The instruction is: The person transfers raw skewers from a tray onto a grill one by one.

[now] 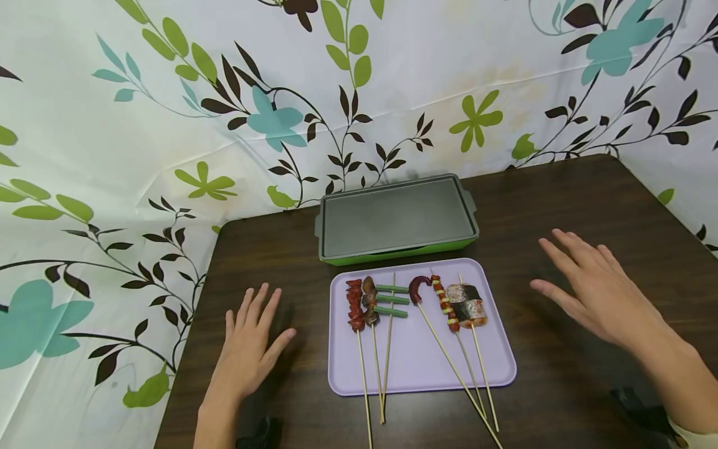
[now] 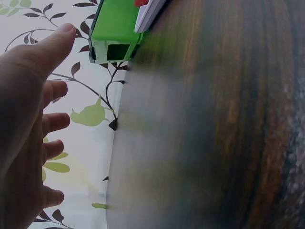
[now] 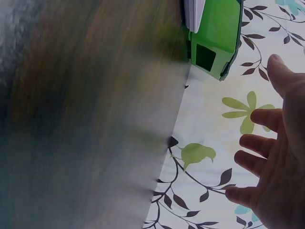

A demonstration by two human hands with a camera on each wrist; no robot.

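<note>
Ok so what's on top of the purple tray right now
Six skewers lie on the purple tray, sticks pointing toward the person, some overhanging its near edge. The tray surface beneath the food is covered. Neither hand touches it.

Motion blur smears the tabletop [image 2: 214, 143] across both wrist views, its wood grain dissolving into grey. The green grill pan [image 2: 114, 33] is cropped by the top edge in each wrist view, with only a sliver of the lilac tray [image 2: 150, 14] visible. In the head view, several skewer sticks [image 1: 367, 411] run off the bottom edge, and the right hand [image 1: 600, 293] is cut at the forearm.
</note>
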